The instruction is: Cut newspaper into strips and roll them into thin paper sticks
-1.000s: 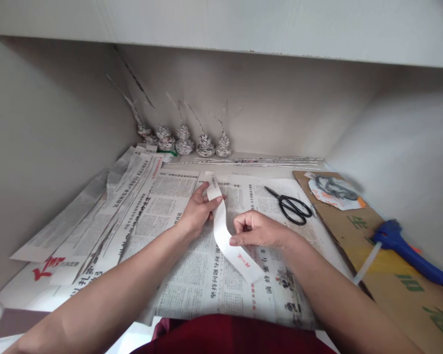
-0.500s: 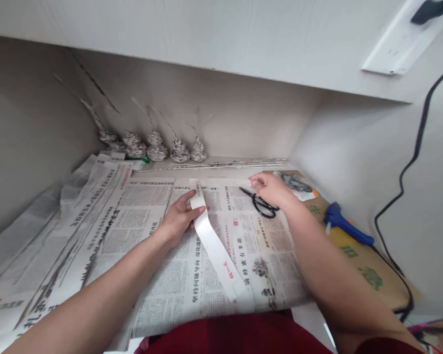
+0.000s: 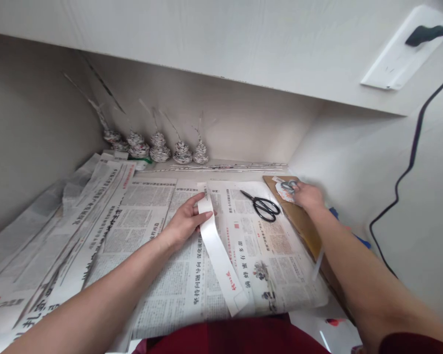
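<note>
My left hand [image 3: 187, 222] is closed on a long white paper strip [image 3: 219, 258], thumb on top, near the strip's upper end. Red marks show at the strip's lower end, which hangs over the newspaper [image 3: 155, 275]. On the right, my right hand [image 3: 308, 195] has its fingers bent at a grey looped thing [image 3: 288, 185], whose exact kind I cannot make out. It lies by a white and orange paper piece [image 3: 283, 192] on a brown cardboard sheet [image 3: 299, 216]. Black-handled scissors [image 3: 264, 205] lie between my hands, untouched.
Several gourd-shaped woven paper pieces [image 3: 159, 147] stand along the back wall. Thin rolled paper sticks [image 3: 221, 167] lie before it. Newspaper strips [image 3: 70, 236] cover the left side. A blue glue gun [image 3: 362, 241] is partly behind my right forearm. A black cable [image 3: 409, 172] hangs at right.
My right hand has moved right, from beside the scissors to the grey looped thing. The cardboard now looks tilted and narrower. My left hand still holds the strip.
</note>
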Demonstrator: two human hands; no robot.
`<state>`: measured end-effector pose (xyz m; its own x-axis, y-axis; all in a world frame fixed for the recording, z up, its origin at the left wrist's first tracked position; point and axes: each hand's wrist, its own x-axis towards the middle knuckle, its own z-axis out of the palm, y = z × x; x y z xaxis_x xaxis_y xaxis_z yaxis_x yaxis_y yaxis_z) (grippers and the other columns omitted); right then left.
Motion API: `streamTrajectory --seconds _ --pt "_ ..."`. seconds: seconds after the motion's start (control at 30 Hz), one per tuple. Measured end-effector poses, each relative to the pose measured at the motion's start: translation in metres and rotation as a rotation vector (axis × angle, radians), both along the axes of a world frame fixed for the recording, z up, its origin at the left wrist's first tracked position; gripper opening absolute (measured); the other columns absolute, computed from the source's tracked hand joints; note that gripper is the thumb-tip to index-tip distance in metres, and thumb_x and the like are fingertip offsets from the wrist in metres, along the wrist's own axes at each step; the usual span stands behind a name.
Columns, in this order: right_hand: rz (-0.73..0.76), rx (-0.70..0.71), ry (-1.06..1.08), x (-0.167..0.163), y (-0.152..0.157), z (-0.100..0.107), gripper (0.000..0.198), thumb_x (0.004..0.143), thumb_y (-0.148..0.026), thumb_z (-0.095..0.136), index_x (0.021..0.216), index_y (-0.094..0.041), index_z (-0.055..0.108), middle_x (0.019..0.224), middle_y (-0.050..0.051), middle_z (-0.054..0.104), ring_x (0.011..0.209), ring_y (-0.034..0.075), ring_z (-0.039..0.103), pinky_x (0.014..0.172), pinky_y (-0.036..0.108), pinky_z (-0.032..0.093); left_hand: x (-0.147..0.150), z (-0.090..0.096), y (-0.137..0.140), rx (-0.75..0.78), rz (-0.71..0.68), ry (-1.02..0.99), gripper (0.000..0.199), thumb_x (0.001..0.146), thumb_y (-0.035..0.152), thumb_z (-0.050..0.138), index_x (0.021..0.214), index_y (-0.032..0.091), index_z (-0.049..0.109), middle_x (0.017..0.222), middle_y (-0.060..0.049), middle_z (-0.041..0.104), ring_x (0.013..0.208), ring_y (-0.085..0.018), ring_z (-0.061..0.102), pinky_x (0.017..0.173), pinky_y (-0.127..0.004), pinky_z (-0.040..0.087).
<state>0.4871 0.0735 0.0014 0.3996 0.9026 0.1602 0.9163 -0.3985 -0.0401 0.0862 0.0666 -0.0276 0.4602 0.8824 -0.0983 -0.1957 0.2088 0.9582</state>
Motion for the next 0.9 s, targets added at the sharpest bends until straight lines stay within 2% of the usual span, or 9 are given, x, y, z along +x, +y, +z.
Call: streamTrajectory --seconds 0.1,0.17,0.3,0.37,0.43,0.53,0.63,0.77,0.9 --pt "-0.154 -0.019 0.008 -0.004 0.002 -0.003 0.040 0.096 -0.039 0.037 0.109 -0.013 0.065 0.112 0.019 0.066 0.105 0.029 0.062 0.081 0.039 0.046 -0.001 0.002 -0.002 0.016 -0.037 0.021 0.084 0.073 0.030 0.074 0.144 0.017 0.031 0.067 0.003 0.057 0.050 -0.008 0.045 0.045 -0.020 0.032" --pt "-0.201 -0.021 0.020 -0.009 0.003 -0.002 0.047 0.095 -0.047 0.035 0.109 -0.015 0.066 0.114 0.020 0.066 0.107 0.030 0.062 0.081 0.038 0.045 0.000 0.002 -0.004 0.012 -0.043 0.034 0.083 0.073 0.029 0.075 0.143 0.017 0.032 0.067 0.003 0.057 0.051 -0.008 0.046 0.046 -0.020 0.034" --pt "-0.209 -0.008 0.050 -0.021 -0.001 0.002 0.065 0.082 -0.068 0.043 0.120 -0.018 0.061 0.120 0.018 0.062 0.107 0.030 0.060 0.082 0.036 0.045 0.001 0.003 -0.006 0.007 -0.038 0.012 0.085 0.072 0.029 0.076 0.144 0.018 0.032 0.070 0.002 0.060 0.051 -0.008 0.047 0.046 -0.019 0.034" --pt "-0.187 0.005 0.053 -0.031 -0.007 0.004 0.076 0.075 -0.072 0.051 0.126 -0.016 0.055 0.126 0.019 0.057 0.110 0.031 0.058 0.084 0.036 0.044 0.002 0.004 -0.007 -0.005 -0.035 -0.003 0.086 0.070 0.028 0.077 0.143 0.018 0.033 0.077 -0.001 0.065 0.051 -0.008 0.049 0.046 -0.020 0.035" --pt "-0.167 0.021 0.049 -0.043 -0.016 0.007 0.083 0.074 -0.074 0.050 0.132 -0.014 0.049 0.131 0.021 0.052 0.114 0.033 0.054 0.086 0.038 0.044 0.002 0.006 -0.008 -0.015 -0.038 -0.003 0.087 0.069 0.028 0.078 0.143 0.019 0.034 0.082 -0.003 0.067 0.052 -0.008 0.049 0.047 -0.020 0.035" --pt "-0.115 0.063 0.016 -0.057 -0.038 0.013 0.076 0.083 -0.069 0.041 0.137 -0.015 0.041 0.135 0.020 0.048 0.118 0.034 0.051 0.089 0.039 0.042 0.002 0.005 -0.008 -0.004 -0.053 0.002 0.081 0.071 0.027 0.077 0.141 0.019 0.037 0.076 0.000 0.063 0.050 -0.007 0.045 0.045 -0.019 0.032" --pt "-0.118 0.066 -0.066 -0.056 -0.071 0.021 0.063 0.086 -0.057 0.043 0.133 -0.016 0.045 0.125 0.019 0.057 0.111 0.035 0.055 0.087 0.041 0.043 0.000 0.002 -0.007 0.009 -0.067 0.010 0.073 0.074 0.028 0.075 0.139 0.020 0.042 0.072 0.002 0.059 0.052 -0.008 0.046 0.046 -0.019 0.033" --pt "-0.263 -0.037 -0.178 -0.024 -0.121 0.028 0.048 0.086 -0.027 0.045 0.131 -0.011 0.049 0.107 0.023 0.067 0.100 0.036 0.063 0.081 0.041 0.045 -0.001 0.000 -0.006 -0.003 -0.073 0.023 0.066 0.073 0.030 0.075 0.133 0.021 0.048 0.071 0.002 0.058 0.055 -0.009 0.049 0.048 -0.020 0.035" --pt "-0.284 -0.185 -0.088 0.011 -0.158 0.019 0.058 0.075 -0.017 0.052 0.133 -0.013 0.049 0.103 0.020 0.070 0.091 0.034 0.067 0.070 0.038 0.048 0.000 0.002 -0.008 -0.025 -0.077 0.058 0.065 0.071 0.031 0.077 0.129 0.020 0.052 0.069 0.002 0.058 0.055 -0.009 0.049 0.049 -0.021 0.036"
